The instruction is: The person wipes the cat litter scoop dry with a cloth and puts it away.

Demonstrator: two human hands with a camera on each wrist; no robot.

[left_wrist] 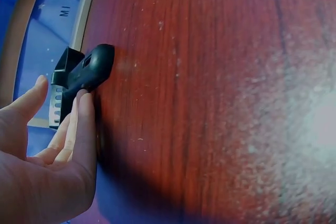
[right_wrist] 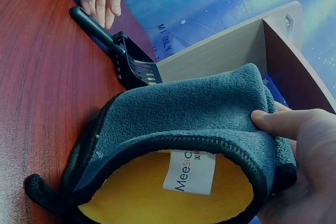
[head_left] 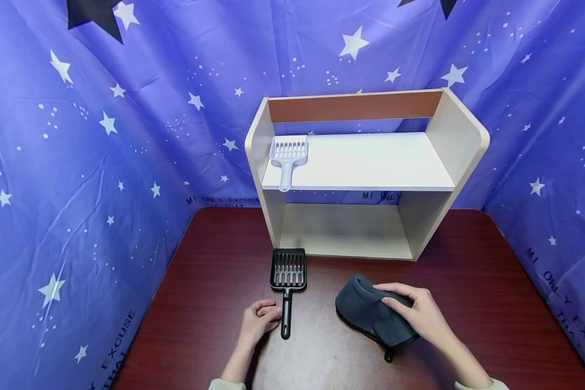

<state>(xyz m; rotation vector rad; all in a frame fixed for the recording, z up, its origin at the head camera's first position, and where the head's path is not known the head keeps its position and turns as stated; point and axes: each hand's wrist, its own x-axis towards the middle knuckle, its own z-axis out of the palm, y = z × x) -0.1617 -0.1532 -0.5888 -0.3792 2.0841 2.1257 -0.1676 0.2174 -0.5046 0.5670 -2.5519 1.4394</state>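
Note:
A black slotted litter scoop [head_left: 288, 271] lies on the table, its handle toward me. Beside that handle is my left hand [head_left: 259, 320], fingertips at or very near it; in the left wrist view the fingers [left_wrist: 84, 135] are fairly straight and the thumb stands apart. My right hand [head_left: 421, 311] pinches a folded dark grey cloth [head_left: 370, 309] between thumb and fingers. The right wrist view shows the cloth's plush grey face [right_wrist: 184, 103], yellow inner side, black stitched edge, white label and small hanging loop. Some right fingers are hidden behind the cloth.
A two-level pale wooden shelf [head_left: 361, 222] stands at the back of the table [head_left: 214, 260]. On its upper board, at the left, lies a white slotted scoop [head_left: 286, 162], its handle reaching past the front edge. Blue star-patterned curtains [head_left: 127, 162] surround the table.

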